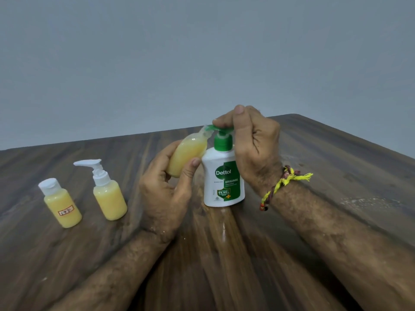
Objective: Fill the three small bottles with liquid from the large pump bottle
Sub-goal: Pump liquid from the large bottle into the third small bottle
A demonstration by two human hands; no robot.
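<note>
We note the Dettol pump bottle [223,182] upright on the wooden worktop [336,176]; right hand [251,140] presses its green pump head [219,127], fingers curled over it; left hand [166,187] grips an uncapped small bottle [187,153], tilted, mouth at the nozzle; left of these stand a pump-topped small bottle [109,196] and a flip-cap small bottle [60,205], both yellow-filled.

Table [314,167] dark grained wood; pump bottle [221,176] glossy white plastic.

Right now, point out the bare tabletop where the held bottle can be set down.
Free: table right of the right hand, and left of the labelled bottle. Crowded: around the pump bottle and left hand.
</note>
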